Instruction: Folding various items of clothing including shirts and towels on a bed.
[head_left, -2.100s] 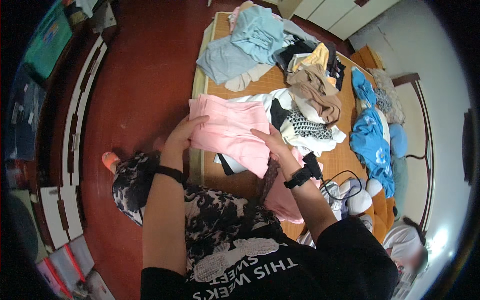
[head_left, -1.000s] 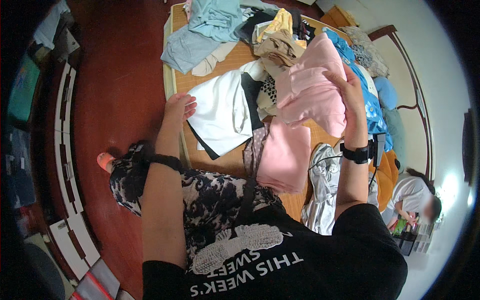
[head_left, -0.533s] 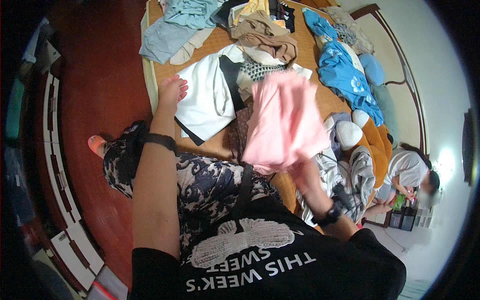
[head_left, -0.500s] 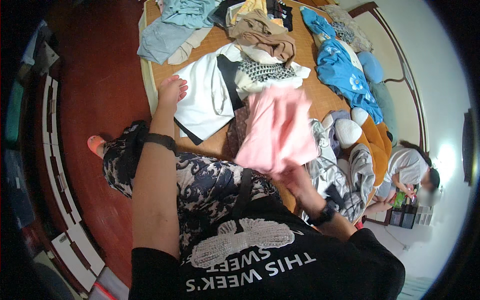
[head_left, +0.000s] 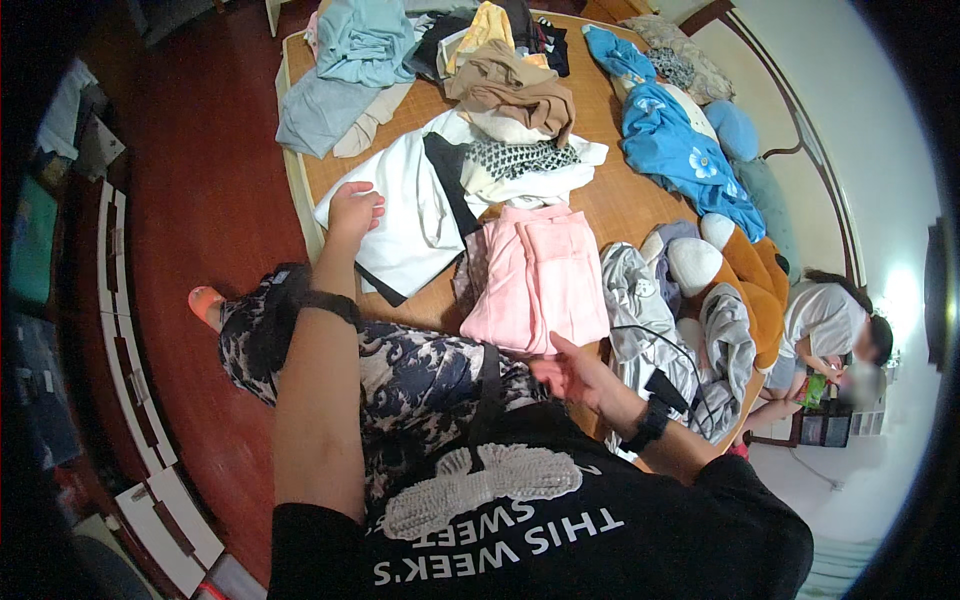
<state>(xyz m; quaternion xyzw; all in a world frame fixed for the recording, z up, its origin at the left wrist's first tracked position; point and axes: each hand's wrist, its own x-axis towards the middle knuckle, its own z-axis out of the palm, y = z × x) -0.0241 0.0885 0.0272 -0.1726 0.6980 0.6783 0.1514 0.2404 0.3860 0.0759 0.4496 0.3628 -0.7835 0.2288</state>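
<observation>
A folded pink garment (head_left: 535, 275) lies on the bed's orange-brown mat, with a narrower folded layer on top. Just beside its near edge is my right hand (head_left: 580, 378), thumb raised and fingers apart, holding nothing. My left hand (head_left: 356, 212) hovers at the left edge of a white garment (head_left: 410, 215) with black parts; its fingers are loosely bent, and I see nothing in them. A darker patterned cloth (head_left: 469, 280) shows partly from under the pink garment. Beyond it lie a black-and-white patterned cloth (head_left: 520, 160) and brown clothing (head_left: 510, 90).
Light blue clothes (head_left: 365, 45) pile at the far left of the bed. Along the right are blue floral fabric (head_left: 685, 150), silvery clothing (head_left: 640, 310) with a dark cord, and an orange-and-white plush (head_left: 745, 285). Another person (head_left: 825, 320) sits at the right. Red-brown floor (head_left: 200, 180) runs along the left.
The pink garment, blurred and lifted before, now lies flat on the bed. My right hand has come off its near edge. My left hand stays near the white garment, fingers slightly more bent.
</observation>
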